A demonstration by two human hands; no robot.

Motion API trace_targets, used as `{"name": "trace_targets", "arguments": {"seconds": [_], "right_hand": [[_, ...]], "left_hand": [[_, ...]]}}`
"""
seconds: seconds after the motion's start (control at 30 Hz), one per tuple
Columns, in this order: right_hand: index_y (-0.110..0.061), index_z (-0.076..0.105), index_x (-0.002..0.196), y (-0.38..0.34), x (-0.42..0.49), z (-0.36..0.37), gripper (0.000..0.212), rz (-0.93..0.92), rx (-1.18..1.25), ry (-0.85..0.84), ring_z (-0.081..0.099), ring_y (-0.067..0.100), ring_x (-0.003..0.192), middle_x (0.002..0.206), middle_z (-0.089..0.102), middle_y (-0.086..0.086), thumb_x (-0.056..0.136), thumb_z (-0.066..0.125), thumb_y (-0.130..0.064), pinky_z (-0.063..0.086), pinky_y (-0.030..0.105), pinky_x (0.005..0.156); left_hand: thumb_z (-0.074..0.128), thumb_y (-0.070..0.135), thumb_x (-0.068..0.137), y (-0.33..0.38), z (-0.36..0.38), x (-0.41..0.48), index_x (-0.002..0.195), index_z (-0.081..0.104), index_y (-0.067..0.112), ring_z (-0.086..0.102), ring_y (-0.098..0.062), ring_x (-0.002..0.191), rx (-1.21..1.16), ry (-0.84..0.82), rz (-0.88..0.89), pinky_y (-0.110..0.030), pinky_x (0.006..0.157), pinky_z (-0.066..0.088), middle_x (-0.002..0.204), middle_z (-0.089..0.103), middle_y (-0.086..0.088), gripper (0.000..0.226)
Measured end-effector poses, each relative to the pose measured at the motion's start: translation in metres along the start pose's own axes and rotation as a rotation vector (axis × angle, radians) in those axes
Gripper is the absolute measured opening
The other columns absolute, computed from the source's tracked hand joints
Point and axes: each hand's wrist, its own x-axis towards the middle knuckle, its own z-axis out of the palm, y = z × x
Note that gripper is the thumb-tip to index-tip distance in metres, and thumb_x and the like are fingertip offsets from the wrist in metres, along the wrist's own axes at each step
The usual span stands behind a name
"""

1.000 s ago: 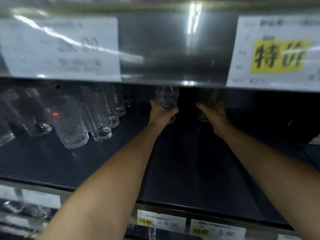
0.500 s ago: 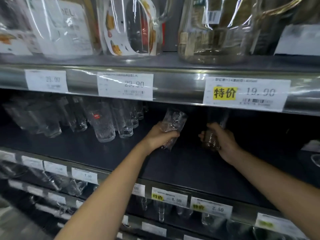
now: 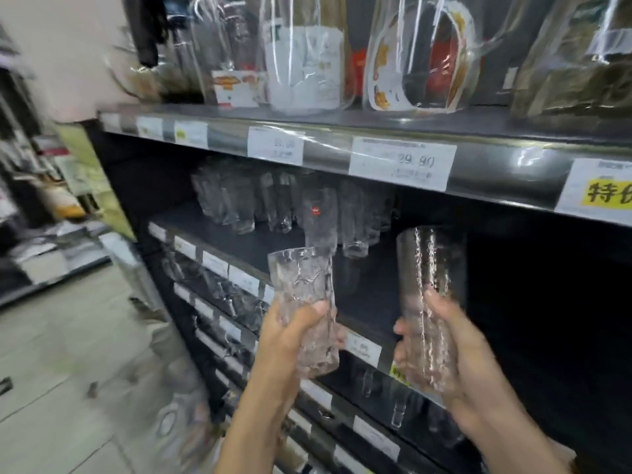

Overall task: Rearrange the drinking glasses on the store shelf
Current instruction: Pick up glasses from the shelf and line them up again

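My left hand grips a clear crinkled drinking glass by its lower half, held upright in front of the shelf edge. My right hand grips a taller ribbed clear glass, also upright and out in front of the dark shelf. Further back on the left of that shelf stands a cluster of several clear glasses, one with a small red logo.
The upper shelf carries wrapped glass jugs and a price strip with a 29.90 label. Lower shelves hold more glassware behind price tags. An aisle floor opens at the left. The shelf's right part is dark.
Both hands have drawn back out of the shelf with their glasses, now held upright in front of its edge. The view has swung left and pulled away.
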Motion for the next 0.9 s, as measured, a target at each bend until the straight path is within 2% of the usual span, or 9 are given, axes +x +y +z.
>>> {"name": "trace_targets", "arguments": {"seconds": [0.1,0.2,0.27,0.33,0.37,0.43,0.6,0.77,0.9], "right_hand": [[-0.012,0.073,0.099,0.028,-0.010,0.028,0.064,0.045,-0.059,-0.081,0.066,0.031,0.061,0.083,0.072,0.019,0.062,0.078,-0.064,0.053,0.034,0.054],[-0.010,0.072,0.104,0.053,-0.016,0.054,0.072,0.104,-0.098,-0.136,0.071,0.035,0.067,0.084,0.074,0.020,0.057,0.077,-0.063,0.054,0.037,0.060],[-0.015,0.072,0.103,0.065,-0.014,0.073,0.065,0.117,-0.130,-0.169,0.072,0.036,0.071,0.086,0.075,0.018,0.058,0.079,-0.061,0.056,0.041,0.065],[-0.016,0.075,0.092,0.069,-0.011,0.093,0.050,0.098,-0.136,-0.224,0.071,0.035,0.065,0.084,0.074,0.019,0.062,0.080,-0.055,0.057,0.042,0.063],[-0.018,0.076,0.090,0.071,-0.008,0.102,0.049,0.096,-0.132,-0.257,0.070,0.034,0.063,0.084,0.073,0.020,0.060,0.080,-0.057,0.057,0.043,0.064],[-0.018,0.074,0.095,0.074,-0.001,0.121,0.062,0.110,-0.132,-0.285,0.069,0.033,0.063,0.086,0.073,0.020,0.051,0.076,-0.062,0.055,0.043,0.067],[-0.021,0.072,0.103,0.084,0.016,0.165,0.067,0.094,-0.136,-0.287,0.069,0.034,0.066,0.088,0.072,0.020,0.051,0.075,-0.064,0.055,0.041,0.063],[-0.017,0.068,0.112,0.099,0.047,0.208,0.073,0.074,-0.124,-0.189,0.068,0.032,0.068,0.090,0.073,0.015,0.057,0.077,-0.063,0.055,0.047,0.072],[-0.026,0.074,0.097,0.100,0.069,0.246,0.039,0.013,-0.075,-0.095,0.066,0.029,0.064,0.087,0.072,0.016,0.070,0.076,-0.054,0.055,0.043,0.070]], "left_hand": [[0.080,0.034,0.053,0.002,-0.040,-0.033,0.112,0.063,0.014,0.067,-0.032,0.064,-0.049,0.164,0.032,-0.040,0.057,0.056,0.086,0.072,-0.017,0.064],[0.081,0.039,0.052,0.003,-0.073,-0.055,0.113,0.066,0.025,0.072,-0.033,0.082,-0.016,0.267,0.061,-0.048,0.073,0.058,0.100,0.075,-0.012,0.065],[0.082,0.043,0.051,0.006,-0.093,-0.063,0.110,0.067,0.034,0.071,-0.035,0.097,0.005,0.334,0.068,-0.055,0.087,0.055,0.108,0.075,-0.009,0.062],[0.084,0.046,0.051,0.009,-0.111,-0.065,0.119,0.063,0.030,0.070,-0.037,0.097,0.006,0.372,0.065,-0.060,0.089,0.053,0.111,0.073,-0.010,0.073],[0.086,0.048,0.049,0.011,-0.119,-0.066,0.123,0.060,0.026,0.070,-0.039,0.096,0.013,0.398,0.062,-0.061,0.089,0.053,0.111,0.073,-0.012,0.081],[0.088,0.050,0.047,0.016,-0.134,-0.064,0.125,0.058,0.024,0.068,-0.042,0.097,0.028,0.434,0.067,-0.064,0.090,0.052,0.112,0.072,-0.013,0.087],[0.090,0.051,0.048,0.025,-0.181,-0.044,0.129,0.057,0.018,0.061,-0.050,0.108,-0.018,0.470,0.061,-0.070,0.095,0.046,0.119,0.068,-0.019,0.093],[0.091,0.050,0.053,0.035,-0.233,-0.003,0.132,0.055,0.024,0.060,-0.052,0.111,-0.040,0.401,0.027,-0.071,0.096,0.044,0.126,0.064,-0.022,0.090],[0.092,0.056,0.050,0.051,-0.269,0.034,0.134,0.053,0.024,0.053,-0.056,0.120,-0.036,0.301,-0.021,-0.074,0.099,0.039,0.136,0.054,-0.028,0.098]]}}
